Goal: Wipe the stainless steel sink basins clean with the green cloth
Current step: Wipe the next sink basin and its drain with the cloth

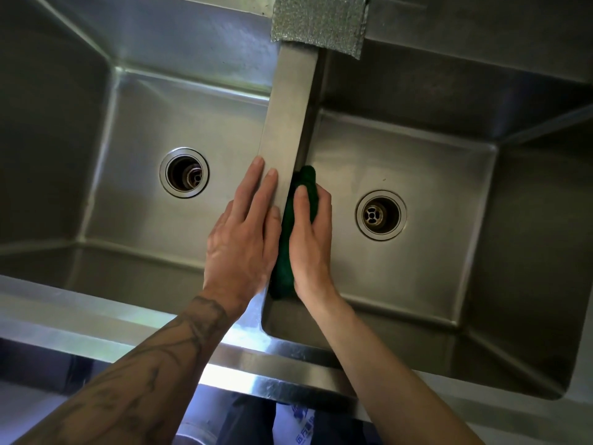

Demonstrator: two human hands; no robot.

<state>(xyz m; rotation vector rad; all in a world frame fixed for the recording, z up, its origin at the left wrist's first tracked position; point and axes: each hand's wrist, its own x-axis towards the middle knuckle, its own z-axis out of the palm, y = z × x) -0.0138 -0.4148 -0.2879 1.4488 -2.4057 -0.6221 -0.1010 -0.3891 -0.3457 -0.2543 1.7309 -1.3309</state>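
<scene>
A: Which step?
B: Wiping the left wall of the right basin [417,155]: right grip [313,239] pinches the green cloth [285,268] against the divider [288,123]; left grip [244,232] lies flat atop it, fingers straight.
A: Next?
B: Likely a sweep toward the drain [381,215].

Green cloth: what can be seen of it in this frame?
The cloth is dark green, fuzzy-looking, bunched into a long wad. It lies against the right basin at its left wall, just below the divider. The right hand grips its middle, thumb over it; both ends stick out. The left hand rests flat on the divider beside it.
</scene>
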